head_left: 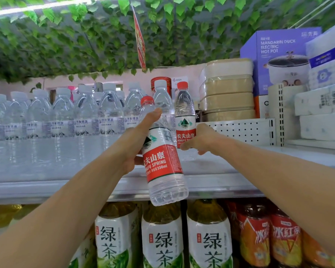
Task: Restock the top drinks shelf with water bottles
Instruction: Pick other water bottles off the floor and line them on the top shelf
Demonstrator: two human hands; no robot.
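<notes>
My left hand (136,139) grips a red-capped, red-labelled water bottle (162,163) in the air in front of the top shelf (230,167), tilted a little with its cap to the upper left. My right hand (200,139) holds a second red-labelled bottle (185,113) that stands upright on the shelf, fingers curled round its lower part. A white-capped clear bottle (161,97) stands just behind, between the two.
Rows of white-capped water bottles (62,115) fill the shelf's left side. Stacked beige containers (227,89), a hot pot box (278,55) and tissue packs (321,109) sit behind a perforated white divider (246,130) at right. Green tea bottles (162,238) and red tea bottles (269,238) fill the shelf below.
</notes>
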